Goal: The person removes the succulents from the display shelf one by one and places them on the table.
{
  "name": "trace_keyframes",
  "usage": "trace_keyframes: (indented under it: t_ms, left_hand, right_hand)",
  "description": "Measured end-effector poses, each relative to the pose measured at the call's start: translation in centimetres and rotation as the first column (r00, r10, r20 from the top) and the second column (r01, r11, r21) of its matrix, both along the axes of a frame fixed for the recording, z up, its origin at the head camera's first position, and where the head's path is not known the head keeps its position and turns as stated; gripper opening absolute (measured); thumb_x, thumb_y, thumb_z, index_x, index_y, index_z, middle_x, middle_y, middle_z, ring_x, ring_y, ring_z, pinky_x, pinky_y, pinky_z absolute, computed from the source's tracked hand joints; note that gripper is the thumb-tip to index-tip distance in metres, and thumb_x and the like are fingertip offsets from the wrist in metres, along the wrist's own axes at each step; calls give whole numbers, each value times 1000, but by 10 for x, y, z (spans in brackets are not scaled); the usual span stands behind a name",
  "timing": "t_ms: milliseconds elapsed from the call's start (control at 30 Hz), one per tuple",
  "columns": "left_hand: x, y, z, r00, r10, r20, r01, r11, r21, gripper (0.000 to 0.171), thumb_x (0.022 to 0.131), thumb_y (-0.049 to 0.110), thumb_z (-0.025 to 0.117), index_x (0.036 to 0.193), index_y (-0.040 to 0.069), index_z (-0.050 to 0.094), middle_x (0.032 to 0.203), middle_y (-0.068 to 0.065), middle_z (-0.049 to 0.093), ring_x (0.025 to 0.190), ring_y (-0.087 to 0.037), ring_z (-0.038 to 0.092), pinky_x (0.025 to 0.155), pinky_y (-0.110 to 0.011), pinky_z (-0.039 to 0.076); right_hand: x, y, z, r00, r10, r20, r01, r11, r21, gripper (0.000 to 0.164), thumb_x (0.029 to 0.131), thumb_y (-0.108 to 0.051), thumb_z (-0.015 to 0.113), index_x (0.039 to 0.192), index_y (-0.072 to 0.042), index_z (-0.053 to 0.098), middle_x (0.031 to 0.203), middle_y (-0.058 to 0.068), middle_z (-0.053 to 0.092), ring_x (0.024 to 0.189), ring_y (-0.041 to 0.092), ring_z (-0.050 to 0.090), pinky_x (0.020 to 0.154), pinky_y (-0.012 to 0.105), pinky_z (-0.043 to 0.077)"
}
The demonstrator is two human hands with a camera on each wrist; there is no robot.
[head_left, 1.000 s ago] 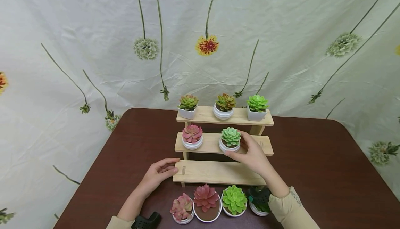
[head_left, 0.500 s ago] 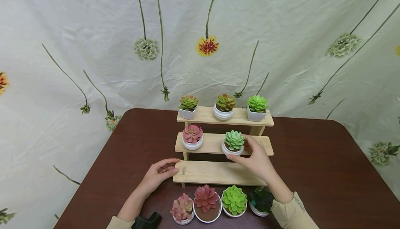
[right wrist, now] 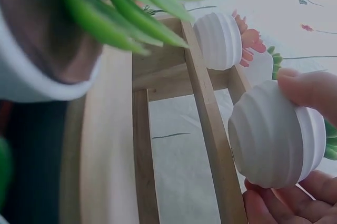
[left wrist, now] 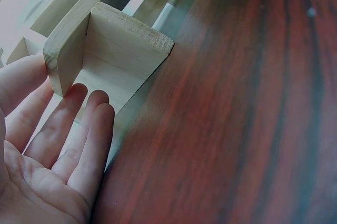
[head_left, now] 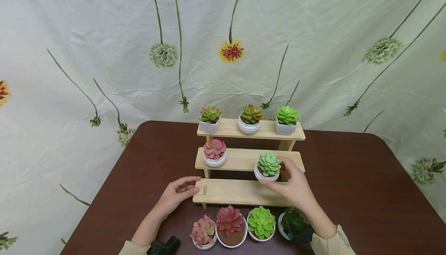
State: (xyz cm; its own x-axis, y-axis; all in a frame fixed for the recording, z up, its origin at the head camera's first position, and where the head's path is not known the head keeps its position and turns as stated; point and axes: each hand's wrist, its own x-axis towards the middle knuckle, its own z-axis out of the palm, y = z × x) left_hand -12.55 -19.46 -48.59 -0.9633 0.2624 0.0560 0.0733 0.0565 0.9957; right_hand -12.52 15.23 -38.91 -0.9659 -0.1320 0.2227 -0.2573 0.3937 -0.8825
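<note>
My right hand [head_left: 293, 183] grips a white ribbed pot [right wrist: 274, 137] with a pale green succulent [head_left: 269, 164], thumb on one side and fingers on the other. In the head view this pot overlaps the front edge of the middle shelf [head_left: 240, 159] of a three-step wooden stand. My left hand [head_left: 178, 194] touches the left end of the bottom shelf [head_left: 244, 192]. The left wrist view shows its fingers [left wrist: 92, 145] loosely extended by the board's corner [left wrist: 66, 58]. A pink succulent [head_left: 214, 149] in a round white pot sits on the middle shelf's left end.
Along the top shelf [head_left: 231, 129] stand a reddish-green succulent [head_left: 210, 114], a brownish one [head_left: 251, 114] and a bright green one [head_left: 287, 115]. Several potted succulents line the table before the stand, including a dark red one [head_left: 230, 221] and a green one [head_left: 261, 222].
My right hand has carried the pale green succulent rightward and toward me, from the middle of the middle shelf to its front edge. My left hand has stayed in place.
</note>
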Motion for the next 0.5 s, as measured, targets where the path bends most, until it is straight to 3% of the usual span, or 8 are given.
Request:
trace_keyframes:
  t_ms: [300,500]
  left_hand:
    - [0,0,0,1000,-5,2,5,1000,5,37,88,8,66,121,-6,57,121,-24,56,100,-14,61,81,-25,50]
    - [0,1,0,1000,-5,-12,5,1000,5,36,88,8,65,121,-6,58,120,-24,57,100,-14,61,81,-25,50]
  right_hand:
    - [12,13,-4,998,-45,-49,48,996,69,61,67,-23,86,120,-14,58,112,-4,59,98,14,59,80,34,48]
    - [20,20,-3,997,-56,-49,59,995,76,62,68,-22,86,123,-16,57,115,-4,58,99,10,57,85,32,46]
